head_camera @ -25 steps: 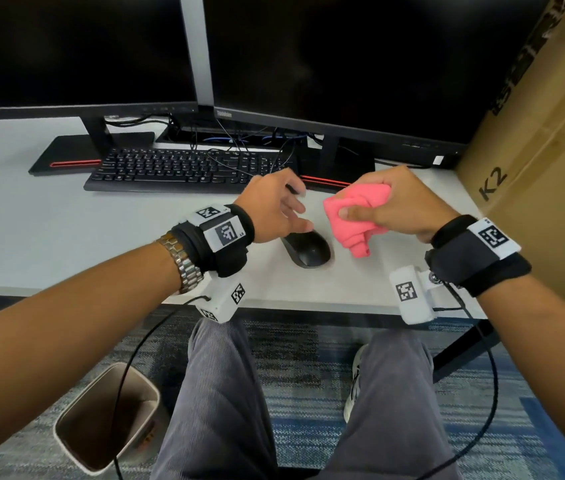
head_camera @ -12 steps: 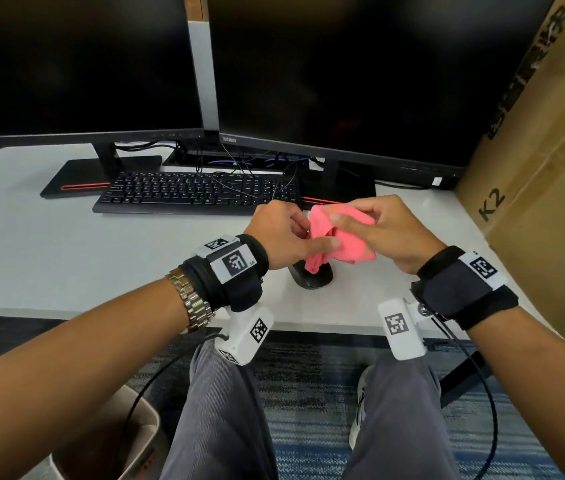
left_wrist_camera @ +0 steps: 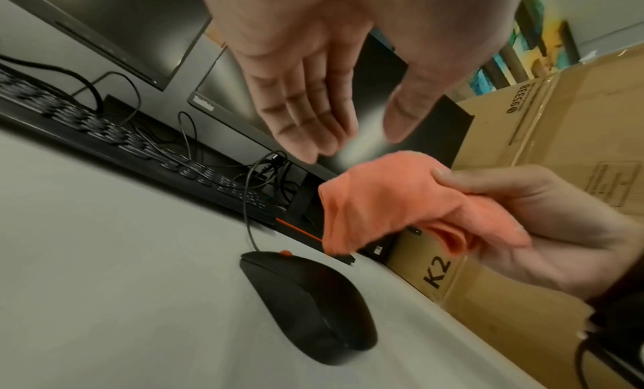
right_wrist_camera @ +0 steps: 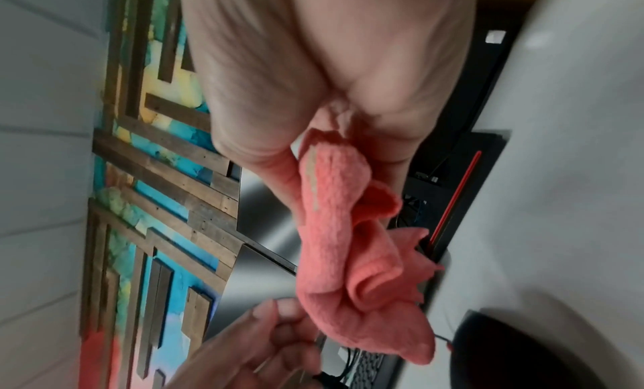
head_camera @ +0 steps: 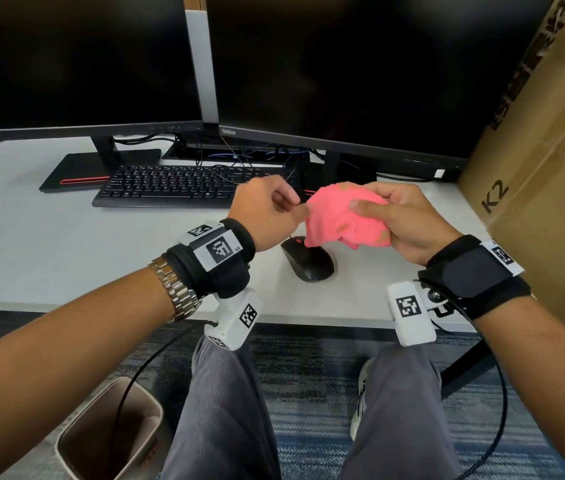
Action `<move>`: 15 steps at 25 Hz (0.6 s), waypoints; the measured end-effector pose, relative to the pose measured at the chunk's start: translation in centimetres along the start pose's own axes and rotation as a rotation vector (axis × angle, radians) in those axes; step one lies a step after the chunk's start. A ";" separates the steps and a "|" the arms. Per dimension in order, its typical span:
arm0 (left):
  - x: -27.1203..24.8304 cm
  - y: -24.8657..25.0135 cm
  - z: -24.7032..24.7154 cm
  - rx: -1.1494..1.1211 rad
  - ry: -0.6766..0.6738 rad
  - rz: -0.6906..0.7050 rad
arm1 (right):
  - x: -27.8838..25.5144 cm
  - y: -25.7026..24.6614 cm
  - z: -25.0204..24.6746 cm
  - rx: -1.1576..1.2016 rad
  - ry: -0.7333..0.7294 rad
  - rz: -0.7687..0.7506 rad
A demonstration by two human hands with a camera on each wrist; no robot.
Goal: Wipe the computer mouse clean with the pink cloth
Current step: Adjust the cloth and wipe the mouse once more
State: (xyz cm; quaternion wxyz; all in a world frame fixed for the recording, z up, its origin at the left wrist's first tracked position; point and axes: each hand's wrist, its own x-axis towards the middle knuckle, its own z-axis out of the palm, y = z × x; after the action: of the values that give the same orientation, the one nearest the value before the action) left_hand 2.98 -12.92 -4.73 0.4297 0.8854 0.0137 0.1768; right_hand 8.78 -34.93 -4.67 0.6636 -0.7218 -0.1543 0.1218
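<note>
Both hands rose above the mouse [head_camera: 308, 259] since earlier | right hand [head_camera: 409, 223] clenched pink cloth [head_camera: 343, 220] | left hand [head_camera: 267, 216] released, fingers apart | we judged wiping unstarted

black wristbands [head_camera: 471, 271], metal watch [head_camera: 175, 292], grey trousers [head_camera: 225, 410]

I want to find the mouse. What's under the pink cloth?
The mouse sits on the desk below the cloth, not touching it. The right hand holds the cloth up. Its hanging corner hides the mouse's front.
</note>
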 end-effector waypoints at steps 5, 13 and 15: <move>-0.3 0.6 0.8 -0.143 -0.167 0.008 | -0.6 -0.2 1.1 0.204 -0.220 -0.050; 0.1 -0.3 0.2 0.006 -0.099 0.091 | -1.3 -1.1 0.9 -0.229 -0.006 -0.237; 0.0 -0.1 0.1 0.020 -0.126 0.138 | -1.3 -1.8 1.0 -0.491 -0.023 -0.332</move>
State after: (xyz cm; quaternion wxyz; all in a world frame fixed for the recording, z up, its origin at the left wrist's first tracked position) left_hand 2.99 -12.98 -4.89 0.4077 0.8977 -0.0727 0.1500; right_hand 7.12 -34.38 -2.96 0.4782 -0.8242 -0.3027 -0.0212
